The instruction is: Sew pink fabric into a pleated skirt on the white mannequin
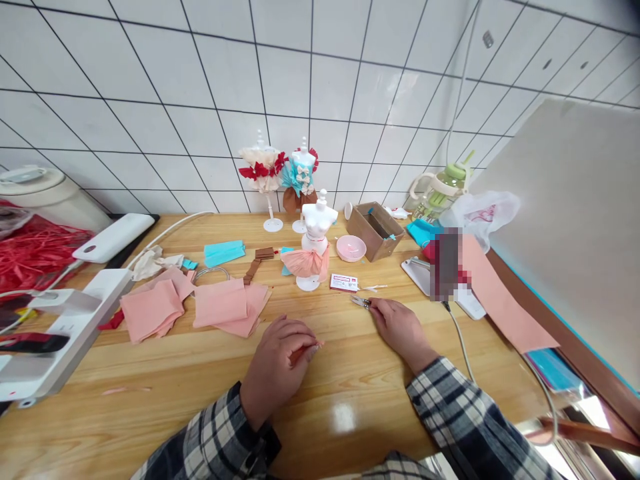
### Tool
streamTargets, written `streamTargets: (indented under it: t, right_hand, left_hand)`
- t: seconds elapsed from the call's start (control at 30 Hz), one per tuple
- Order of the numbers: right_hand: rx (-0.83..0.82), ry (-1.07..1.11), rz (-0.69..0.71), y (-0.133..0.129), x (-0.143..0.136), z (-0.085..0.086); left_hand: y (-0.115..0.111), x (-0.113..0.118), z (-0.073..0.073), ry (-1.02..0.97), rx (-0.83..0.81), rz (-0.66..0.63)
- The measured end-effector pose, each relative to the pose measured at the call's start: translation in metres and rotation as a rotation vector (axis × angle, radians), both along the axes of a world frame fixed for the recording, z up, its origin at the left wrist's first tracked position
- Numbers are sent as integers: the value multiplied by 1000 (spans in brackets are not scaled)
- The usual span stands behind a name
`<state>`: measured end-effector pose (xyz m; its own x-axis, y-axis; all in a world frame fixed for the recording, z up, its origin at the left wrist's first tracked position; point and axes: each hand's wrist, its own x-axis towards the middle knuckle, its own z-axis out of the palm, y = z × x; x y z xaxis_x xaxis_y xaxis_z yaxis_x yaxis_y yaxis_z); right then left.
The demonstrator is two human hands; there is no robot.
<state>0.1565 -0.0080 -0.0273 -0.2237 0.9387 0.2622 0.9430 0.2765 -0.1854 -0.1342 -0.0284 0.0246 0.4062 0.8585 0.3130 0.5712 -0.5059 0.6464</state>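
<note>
My left hand (286, 360) is closed in a pinch above the front of the table. A bit of pink crepe paper shows at its fingertips; most of it is hidden by the fingers. My right hand (400, 327) rests on the wood with its fingers on a pair of small thread snips (359, 301), blades pointing left. Beyond both hands stands a small white mannequin (320, 223), upright on a round base. A gathered pink crepe skirt (305, 263) hangs around its lower part. A little white and red box (343, 283) lies near the snips.
Folded pink crepe sheets (220, 304) and a blue strip (225, 252) lie left. Two dressed mannequins (271, 200) stand by the wall. A pink bowl (351, 249) and cardboard box (365, 233) are behind. A power strip (75, 333) borders the left, a long pink strip (500, 300) the right.
</note>
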Motion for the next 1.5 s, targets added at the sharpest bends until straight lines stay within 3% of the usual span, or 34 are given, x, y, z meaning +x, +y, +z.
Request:
streamTargets:
  t: [0.17,0.33,0.4,0.53,0.6,0.67,0.77,0.93,1.17,1.5]
  right_hand:
    - [-26,183,-88,-2,2,2]
    - [49,524,-44,-17,-22,22]
    - [-85,759,-77,-27,-43,30]
    - [-450,1206,121,-41,-89,33]
    - [-547,1354,148,-42,-106,30]
    - [-581,1449,85,-41,-117,27]
    - [-604,1513,-31,-38,-124,23]
    - [-716,1542,-37,-37,-127,22]
    - [-670,1535,-153,-35,-129,23]
    - [-669,1515,-180,-35,-130,26]
  left_hand:
    - [0,2,-4,-50,-23,37]
    - [0,2,-5,-161,-159,153]
    - [1,2,-7,-167,-179,207]
    - [3,0,-13,-190,-131,211]
    - [4,0,-14,-188,-150,204]
    - [4,0,-13,-156,-199,206]
    - [2,2,-9,-77,-242,200]
    - [-1,4,-7,31,-194,166]
    - [-3,4,-7,61,-136,151]
    - [-2,-1,-3,83,-93,51]
